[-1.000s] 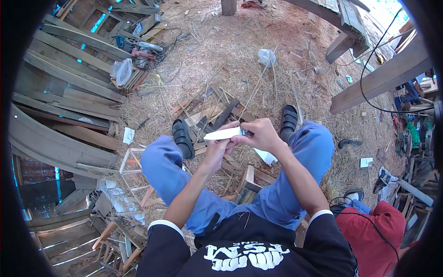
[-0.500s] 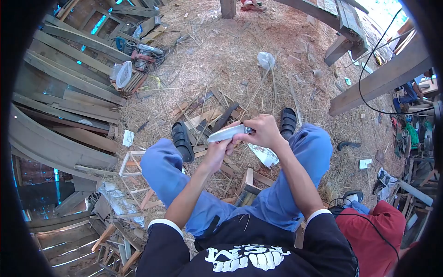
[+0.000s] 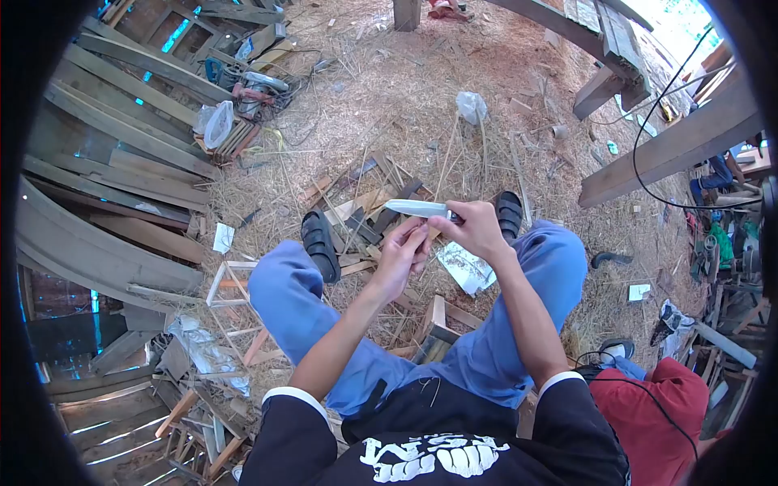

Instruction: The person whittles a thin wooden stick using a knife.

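Clamping one knife (image 3: pixel 420 209) by its mostly hidden handle (image 3: pixel 456 217), the right hand (image 3: pixel 480 228) holds the smooth, pale, pointed blade (image 3: pixel 407 206) above the straw-littered floor (image 3: pixel 365 105) in the head view. The left hand (image 3: pixel 402 257) curls just beside it; whether its grip pinches anything cannot be told. Two dark strapped sandals (image 3: pixel 319 245) stand either side of flat wooden scraps (image 3: pixel 372 199).

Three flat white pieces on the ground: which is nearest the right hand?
The large piece between the legs, just below the right hand; the left piece and right piece are smaller, outside the legs.
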{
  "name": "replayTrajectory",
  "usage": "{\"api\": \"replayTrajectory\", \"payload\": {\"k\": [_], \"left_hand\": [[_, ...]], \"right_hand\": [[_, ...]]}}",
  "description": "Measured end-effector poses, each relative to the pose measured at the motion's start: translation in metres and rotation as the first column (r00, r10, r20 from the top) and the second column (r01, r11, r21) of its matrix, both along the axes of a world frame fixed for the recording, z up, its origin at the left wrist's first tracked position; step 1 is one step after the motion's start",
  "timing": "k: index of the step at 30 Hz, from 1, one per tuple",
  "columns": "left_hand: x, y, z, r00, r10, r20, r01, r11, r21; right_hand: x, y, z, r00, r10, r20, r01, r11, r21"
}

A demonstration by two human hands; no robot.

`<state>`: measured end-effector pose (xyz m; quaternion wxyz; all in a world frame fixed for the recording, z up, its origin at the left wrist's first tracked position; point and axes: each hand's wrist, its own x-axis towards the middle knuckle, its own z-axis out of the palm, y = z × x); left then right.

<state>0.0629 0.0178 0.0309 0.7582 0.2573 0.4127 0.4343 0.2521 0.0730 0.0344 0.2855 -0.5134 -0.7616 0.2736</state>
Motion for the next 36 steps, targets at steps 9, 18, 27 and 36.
{"api": "replayTrajectory", "payload": {"k": [9,18,27,36], "left_hand": [[-0.001,0.008,-0.008,1.0,-0.001,-0.01,0.002,0.996,0.085],[-0.005,0.0,-0.006,0.99,-0.1,-0.098,0.112,0.986,0.122],[-0.009,-0.004,-0.002,0.989,-0.148,0.006,0.148,0.988,0.043],[-0.008,-0.002,-0.002,0.998,-0.065,0.014,0.064,0.997,0.034]], "right_hand": [[-0.005,-0.004,0.005,0.996,0.054,-0.064,-0.054,0.998,0.014],[0.006,-0.011,0.002,0.99,0.138,-0.034,-0.132,0.982,0.137],[0.013,-0.008,0.007,0.987,0.153,0.055,-0.163,0.925,0.342],[0.009,-0.001,0.006,0.984,0.128,0.126,-0.165,0.918,0.36]]}}
